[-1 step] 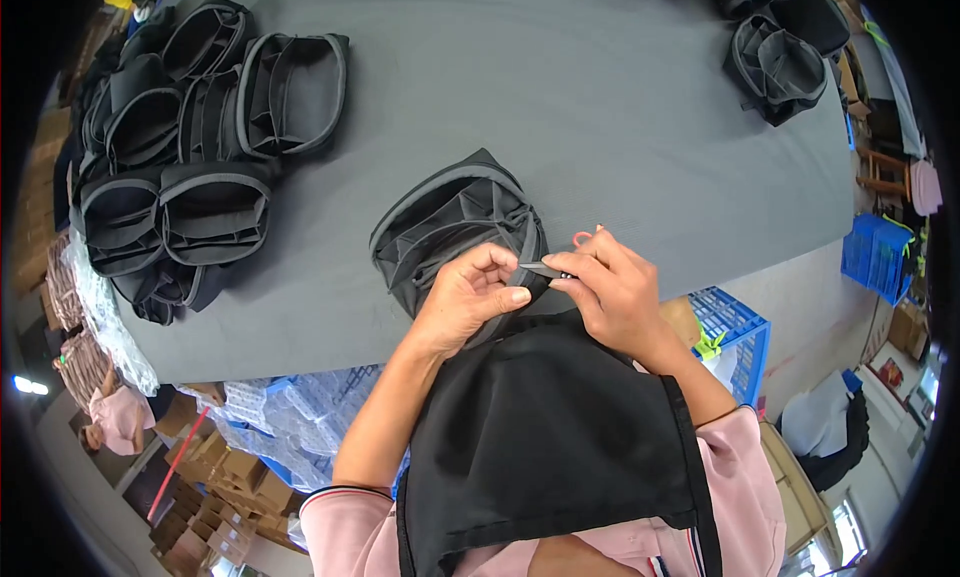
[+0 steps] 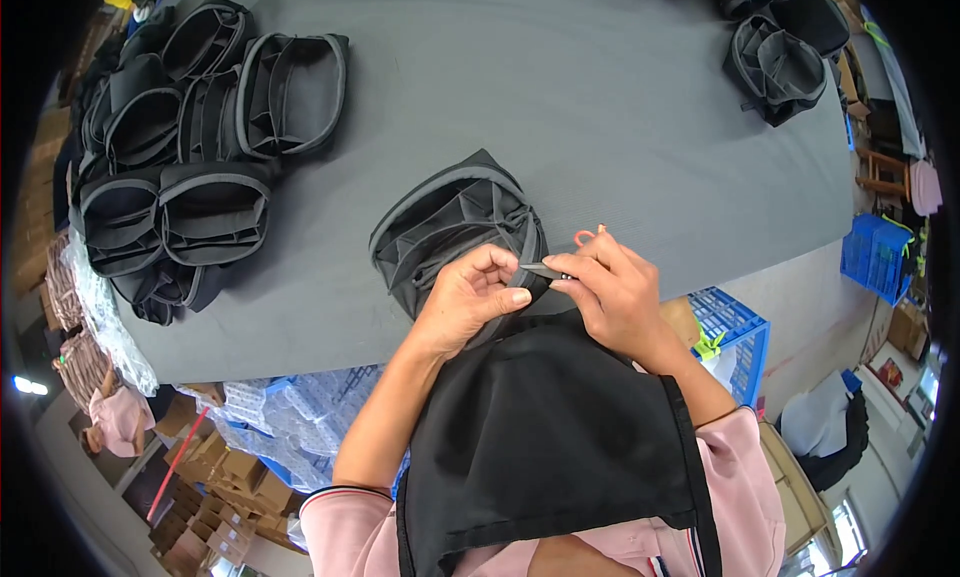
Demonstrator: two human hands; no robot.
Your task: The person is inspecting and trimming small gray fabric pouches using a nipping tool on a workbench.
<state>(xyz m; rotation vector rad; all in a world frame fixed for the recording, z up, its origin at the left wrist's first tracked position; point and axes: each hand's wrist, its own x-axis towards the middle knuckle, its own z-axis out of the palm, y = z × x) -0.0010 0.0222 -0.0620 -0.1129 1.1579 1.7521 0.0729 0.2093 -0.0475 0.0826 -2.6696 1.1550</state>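
Note:
A black fabric organizer bag (image 2: 450, 212) with grey edging and inner dividers lies open at the table's near edge. My left hand (image 2: 470, 295) pinches its right rim between thumb and fingers. In my right hand (image 2: 612, 285) is a pair of small scissors (image 2: 543, 270); their metal blades point left and touch or nearly touch the rim beside my left fingertips. An orange-red handle loop shows above my right fingers, while the rest of the handle is hidden in the grip. Whether the blades are parted I cannot tell.
Several similar black bags (image 2: 215, 212) are piled at the table's left, and more bags (image 2: 775, 67) stand at the far right. Blue crates (image 2: 735, 327) and clear plastic wrap (image 2: 290, 417) are below the grey table's (image 2: 600, 107) near edge. Another person (image 2: 120, 417) is at the lower left.

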